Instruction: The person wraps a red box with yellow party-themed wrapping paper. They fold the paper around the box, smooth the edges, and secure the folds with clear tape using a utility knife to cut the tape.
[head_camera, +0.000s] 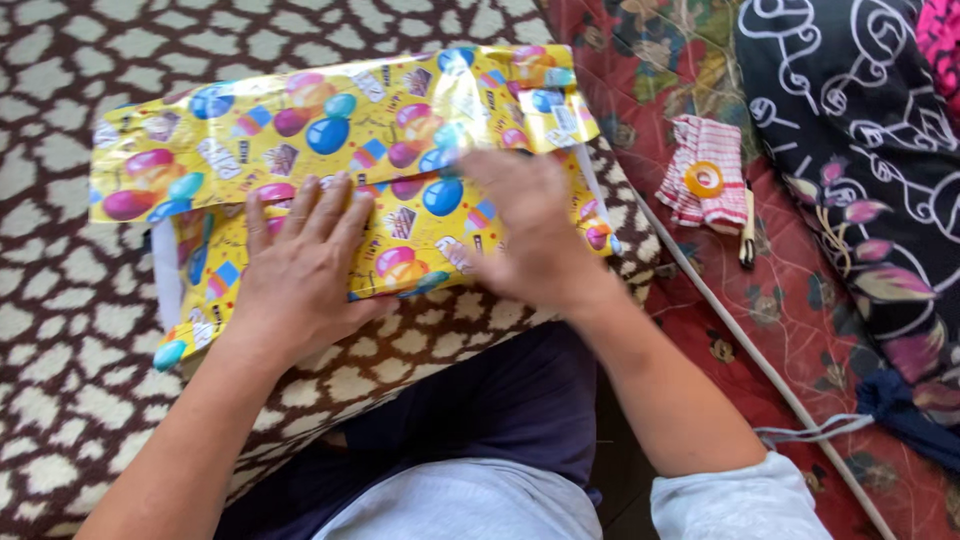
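A flat box wrapped in shiny yellow gift paper with coloured balloons (330, 130) lies on a brown and white patterned cushion (60, 330) in front of me. My left hand (300, 265) lies flat, fingers spread, on the near flap of the paper, pressing it down. My right hand (530, 235) is blurred and rests palm down on the right part of the paper, near its folded end. White edges of the box show at the left and right ends.
A roll of clear tape (704, 179) sits on a red and white striped cloth (722, 205) to the right, on a red floral blanket (800, 330). A small dark tool (747, 240) lies beside it. A black patterned fabric (860, 120) covers the far right.
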